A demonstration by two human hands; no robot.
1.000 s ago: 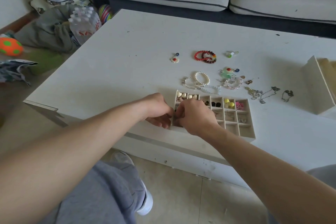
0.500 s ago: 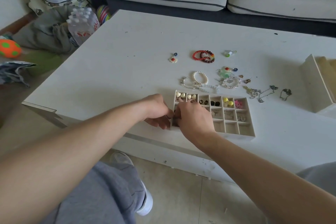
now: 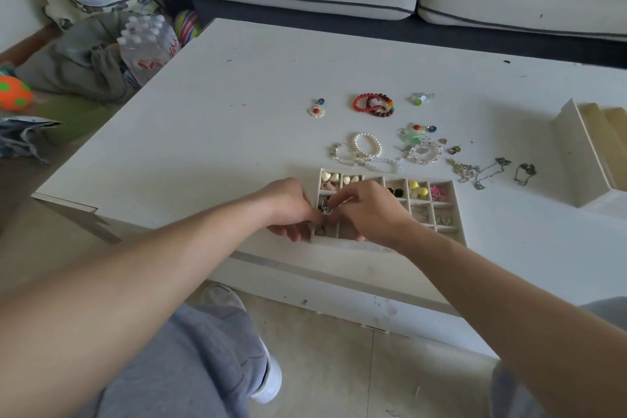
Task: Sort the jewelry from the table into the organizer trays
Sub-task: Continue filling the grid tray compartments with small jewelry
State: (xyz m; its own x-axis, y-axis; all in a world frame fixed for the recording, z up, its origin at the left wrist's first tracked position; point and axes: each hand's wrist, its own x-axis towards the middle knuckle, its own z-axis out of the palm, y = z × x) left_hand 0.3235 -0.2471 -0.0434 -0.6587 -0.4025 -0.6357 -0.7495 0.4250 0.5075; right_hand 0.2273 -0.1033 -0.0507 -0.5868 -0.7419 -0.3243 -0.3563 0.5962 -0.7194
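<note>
A cream-coloured organizer tray with a grid of small compartments [image 3: 457, 214] sits near the front edge of the white table [image 3: 237, 132]. Both hands meet over its left end. The left hand [image 3: 290, 210] lies against the tray's left wall with its fingers curled and its thumb at the rim. The right hand [image 3: 369, 212] is held above the left columns with the fingers bent and the tips pressed together, pinching a small dark-and-silver jewelry piece [image 3: 325, 206]. That piece is over the leftmost compartment of the second row; whether it touches the compartment floor cannot be determined. The far row holds cream heart-shaped beads [image 3: 334, 177], black beads [image 3: 395, 192], yellow round beads [image 3: 418, 188] and a pink item [image 3: 440, 193]. Unsorted on the table beyond the tray are a white pearl bracelet [image 3: 367, 144], red bead bracelets [image 3: 373, 105], a white flower pendant with a red centre [image 3: 317, 110] and thin silver chains [image 3: 475, 173]. A second cream open box [image 3: 573, 153] stands at the right edge of the table, well apart from the tray.
</note>
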